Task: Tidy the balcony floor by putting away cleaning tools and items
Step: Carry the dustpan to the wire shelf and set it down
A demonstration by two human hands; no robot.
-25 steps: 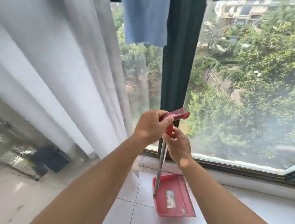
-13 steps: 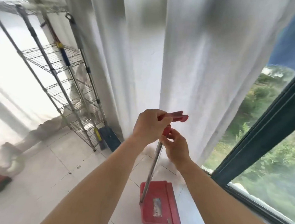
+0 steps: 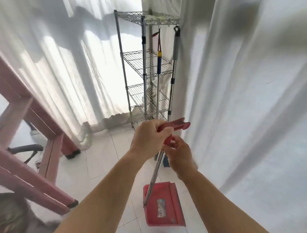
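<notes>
Near the wire rack [image 3: 143,67], in the head view, you carry the red dustpan [image 3: 162,206] by its long handle [image 3: 154,174] — pan hanging low, just short of the rack. Your left hand [image 3: 147,141] is clenched around the red grip at the handle's top; your right hand [image 3: 180,154] pinches the handle just below it, fingers curled. Two other long-handled tools [image 3: 173,76] already hang on the rack's far side. Judging from this, the dustpan is not yet stowed — hanging or parking it by the rack remains.
</notes>
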